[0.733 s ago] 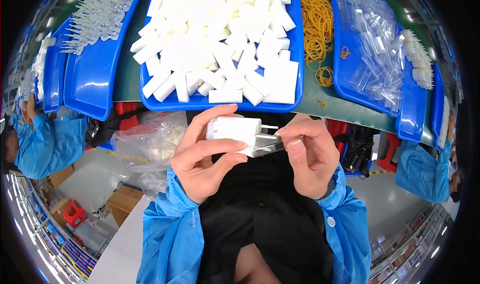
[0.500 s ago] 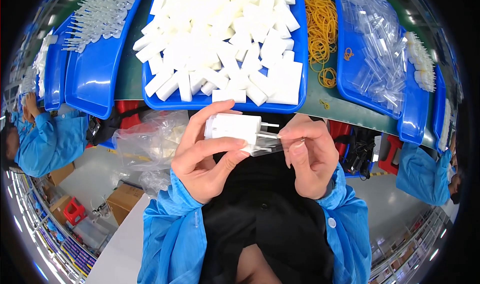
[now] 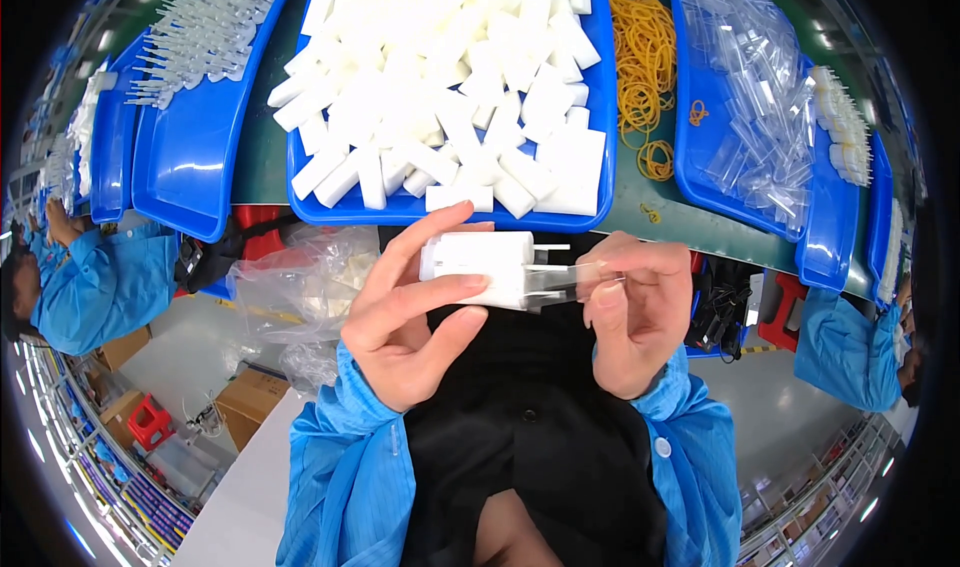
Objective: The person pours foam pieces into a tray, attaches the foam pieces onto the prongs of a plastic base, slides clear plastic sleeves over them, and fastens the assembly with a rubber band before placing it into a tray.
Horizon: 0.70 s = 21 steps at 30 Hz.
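My left hand [image 3: 410, 312] grips a white plug-like charger [image 3: 482, 257] between thumb and fingers, in front of the middle tray. Pale prongs stick out of the charger's right end. My right hand [image 3: 637, 307] pinches a clear plastic piece [image 3: 575, 282] between thumb and fingertips. That thin piece reaches left toward the prongs and overlaps the lower one; whether it is attached there I cannot tell.
A blue tray [image 3: 400, 212] heaped with white blocks [image 3: 455, 107] stands ahead. Yellow rubber bands [image 3: 642, 57] lie right of it. A further tray holds clear plastic pieces [image 3: 760, 97]; at left another holds white pronged parts [image 3: 205, 37]. Co-workers in blue sleeves [image 3: 105, 282] sit either side.
My right hand has moved to the right, away from the charger. More of the clear plastic piece now shows between my hands. The charger has shifted slightly right.
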Each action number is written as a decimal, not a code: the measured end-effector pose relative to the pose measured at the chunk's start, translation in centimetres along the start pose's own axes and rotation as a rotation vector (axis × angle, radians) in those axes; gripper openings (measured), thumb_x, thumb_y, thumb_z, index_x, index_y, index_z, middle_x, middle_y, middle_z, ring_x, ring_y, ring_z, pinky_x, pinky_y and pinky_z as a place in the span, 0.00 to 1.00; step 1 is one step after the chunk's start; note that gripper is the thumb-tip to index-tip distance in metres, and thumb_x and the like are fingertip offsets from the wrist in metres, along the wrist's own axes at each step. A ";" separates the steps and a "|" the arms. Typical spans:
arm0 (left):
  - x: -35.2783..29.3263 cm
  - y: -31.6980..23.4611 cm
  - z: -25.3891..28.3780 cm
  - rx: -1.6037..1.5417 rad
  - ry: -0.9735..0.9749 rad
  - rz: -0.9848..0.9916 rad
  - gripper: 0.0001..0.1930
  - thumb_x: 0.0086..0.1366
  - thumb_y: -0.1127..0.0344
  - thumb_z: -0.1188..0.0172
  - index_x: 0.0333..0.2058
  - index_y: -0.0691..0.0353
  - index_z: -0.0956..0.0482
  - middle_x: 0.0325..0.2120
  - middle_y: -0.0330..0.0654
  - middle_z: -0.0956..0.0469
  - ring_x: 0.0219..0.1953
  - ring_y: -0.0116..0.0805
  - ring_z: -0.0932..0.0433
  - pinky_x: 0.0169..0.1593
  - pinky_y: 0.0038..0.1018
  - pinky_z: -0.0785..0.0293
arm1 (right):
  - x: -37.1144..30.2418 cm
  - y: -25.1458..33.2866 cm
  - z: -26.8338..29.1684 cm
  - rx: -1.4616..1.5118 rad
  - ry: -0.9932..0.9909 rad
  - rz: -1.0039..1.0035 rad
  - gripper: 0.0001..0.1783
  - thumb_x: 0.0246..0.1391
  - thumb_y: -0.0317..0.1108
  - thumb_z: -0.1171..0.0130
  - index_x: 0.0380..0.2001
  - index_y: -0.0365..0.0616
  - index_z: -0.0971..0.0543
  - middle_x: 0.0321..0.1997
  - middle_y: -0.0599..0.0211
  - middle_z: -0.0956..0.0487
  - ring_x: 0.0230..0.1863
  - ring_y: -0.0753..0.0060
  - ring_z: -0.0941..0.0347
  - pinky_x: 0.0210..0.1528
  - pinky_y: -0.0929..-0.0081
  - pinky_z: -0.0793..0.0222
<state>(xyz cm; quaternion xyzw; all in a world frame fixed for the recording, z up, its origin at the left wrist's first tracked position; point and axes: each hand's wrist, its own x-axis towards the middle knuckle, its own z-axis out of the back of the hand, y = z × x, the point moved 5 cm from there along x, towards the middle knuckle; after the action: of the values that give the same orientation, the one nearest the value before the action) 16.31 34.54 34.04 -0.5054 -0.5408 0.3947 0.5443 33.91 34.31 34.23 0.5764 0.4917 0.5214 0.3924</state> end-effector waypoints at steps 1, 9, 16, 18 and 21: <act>-0.1 0.0 0.3 -0.034 0.001 0.011 0.12 0.50 0.80 0.37 0.36 0.66 0.22 0.52 0.60 0.36 0.52 0.49 0.31 0.49 0.36 0.29 | 0.1 0.1 0.3 -0.015 -0.005 0.020 0.11 0.52 0.20 0.48 0.38 0.36 0.35 0.31 0.61 0.28 0.27 0.79 0.36 0.30 0.85 0.39; -1.3 0.2 1.5 -0.120 -0.096 0.101 0.16 0.51 0.80 0.38 0.41 0.68 0.24 0.48 0.62 0.31 0.49 0.46 0.28 0.47 0.31 0.27 | 0.2 0.2 0.4 0.103 0.054 -0.059 0.10 0.52 0.20 0.47 0.37 0.36 0.35 0.29 0.61 0.28 0.28 0.79 0.35 0.30 0.85 0.39; -1.1 -0.8 0.8 0.079 -0.057 0.023 0.15 0.51 0.81 0.38 0.40 0.69 0.24 0.48 0.62 0.31 0.48 0.45 0.27 0.46 0.31 0.27 | 0.2 0.1 0.6 0.039 0.039 -0.038 0.11 0.51 0.20 0.47 0.37 0.37 0.35 0.29 0.61 0.28 0.29 0.78 0.35 0.30 0.85 0.40; -1.0 -0.9 0.5 0.079 -0.038 0.011 0.15 0.50 0.81 0.37 0.39 0.68 0.24 0.48 0.61 0.31 0.47 0.44 0.26 0.46 0.31 0.27 | 0.3 0.1 0.5 0.055 0.039 -0.036 0.11 0.51 0.19 0.47 0.37 0.36 0.34 0.29 0.62 0.29 0.28 0.78 0.36 0.30 0.84 0.40; -1.2 -0.6 0.8 0.035 -0.017 0.040 0.15 0.50 0.81 0.37 0.39 0.68 0.24 0.48 0.61 0.30 0.46 0.43 0.25 0.46 0.31 0.27 | 0.4 0.0 0.4 0.054 0.058 -0.006 0.11 0.50 0.19 0.46 0.37 0.36 0.34 0.29 0.63 0.29 0.27 0.79 0.37 0.29 0.85 0.42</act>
<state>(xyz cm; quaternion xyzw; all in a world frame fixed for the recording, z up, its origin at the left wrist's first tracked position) 15.35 33.41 34.31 -0.5031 -0.5281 0.4195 0.5404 34.34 34.72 34.25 0.5700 0.5186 0.5234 0.3637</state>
